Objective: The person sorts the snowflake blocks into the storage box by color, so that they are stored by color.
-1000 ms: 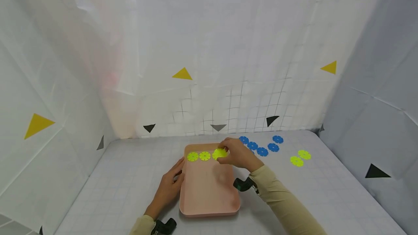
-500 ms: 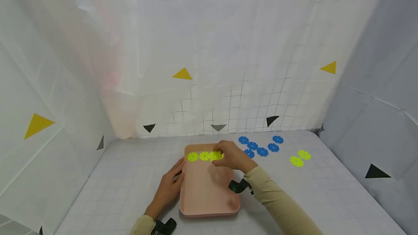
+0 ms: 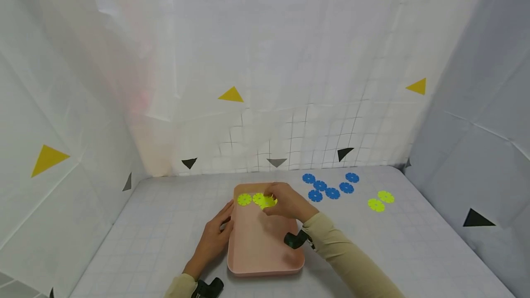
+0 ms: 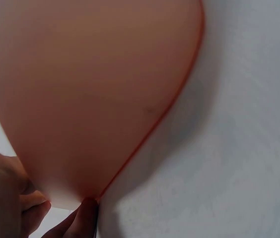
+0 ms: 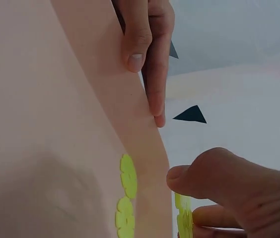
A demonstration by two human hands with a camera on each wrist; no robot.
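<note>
My right hand [image 3: 290, 202] is over the far half of a pink tray [image 3: 261, 247], holding a yellow-green notched disc [image 3: 268, 203] between thumb and fingers. Seen edge-on in the right wrist view, the held yellow-green piece [image 5: 183, 215] looks layered; the number of discs in the grip cannot be told. Two more such discs lie flat inside the tray along its far edge: a left one [image 3: 244, 199] and a neighbouring one [image 3: 257, 197] that the held disc partly overlaps. My left hand [image 3: 214, 236] touches the tray's left outer wall, fingers extended along it.
Several blue notched discs [image 3: 332, 193] lie on the white table [image 3: 165, 233] beyond the tray's right side. Farther right are two yellow-green discs [image 3: 376, 205]. A white sheet wall [image 3: 265, 82] with coloured triangles rises behind the table.
My right hand has shifted left and slightly nearer with the yellow-green disc, uncovering one blue disc beside the tray. My left hand and the tray have stayed in place.
</note>
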